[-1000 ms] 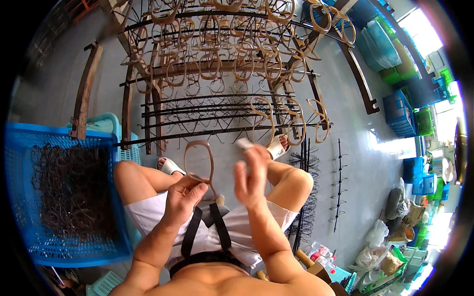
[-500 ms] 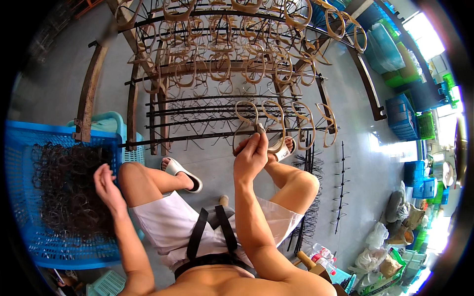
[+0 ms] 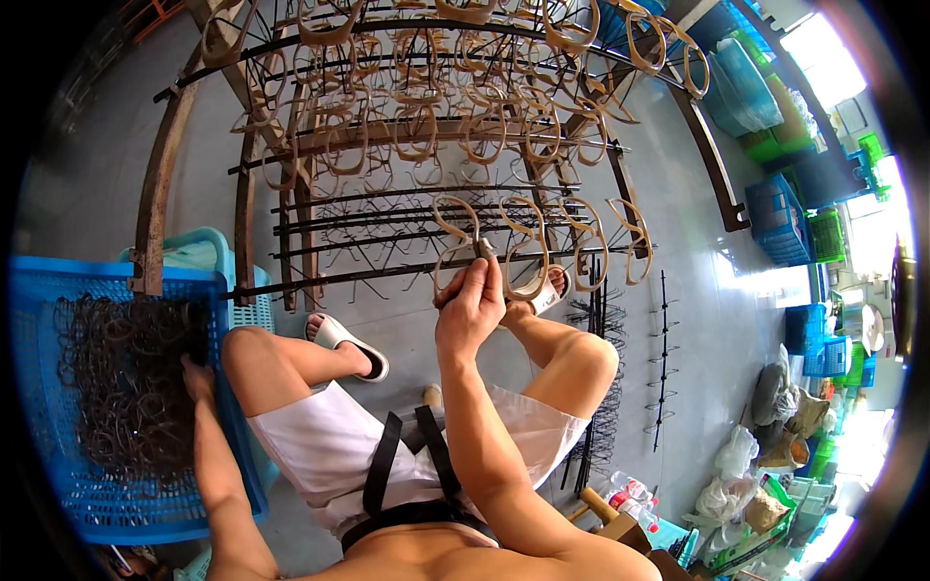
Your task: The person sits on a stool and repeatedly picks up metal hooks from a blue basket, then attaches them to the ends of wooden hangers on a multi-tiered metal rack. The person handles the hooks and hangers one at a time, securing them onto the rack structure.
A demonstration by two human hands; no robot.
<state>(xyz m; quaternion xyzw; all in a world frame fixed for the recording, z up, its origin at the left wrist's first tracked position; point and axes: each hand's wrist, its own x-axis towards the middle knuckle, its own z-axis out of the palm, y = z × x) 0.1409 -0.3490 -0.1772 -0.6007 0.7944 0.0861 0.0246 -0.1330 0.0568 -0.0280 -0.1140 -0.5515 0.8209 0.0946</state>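
Observation:
My right hand (image 3: 471, 302) is closed, thumb and fingers pinching a tan eyeglass frame (image 3: 453, 207) near its middle. That frame stands at the lowest black rod (image 3: 373, 274) of a rack; whether it is hooked on is hard to tell. Further right along the rod hang several similar tan frames (image 3: 587, 242). My left hand (image 3: 198, 379) reaches into the right side of a pile of dark eyeglass frames (image 3: 126, 387), its fingers mostly hidden among them. The pile lies in a large blue plastic basket (image 3: 136, 528).
Ahead rises a wooden rack (image 3: 155, 198) with rows of rods carrying tan frames. A lighter teal basket (image 3: 250, 312) stands behind the blue one. Spiked black rods (image 3: 664, 358) lie on the floor at right. Bottles (image 3: 632, 496), plastic bags (image 3: 725, 502) and blue crates (image 3: 778, 218) line the right side.
My left hand has moved left and down from the basket's edge into the pile of dark frames. My right hand keeps its pinch on the tan frame; the whole view has shifted slightly.

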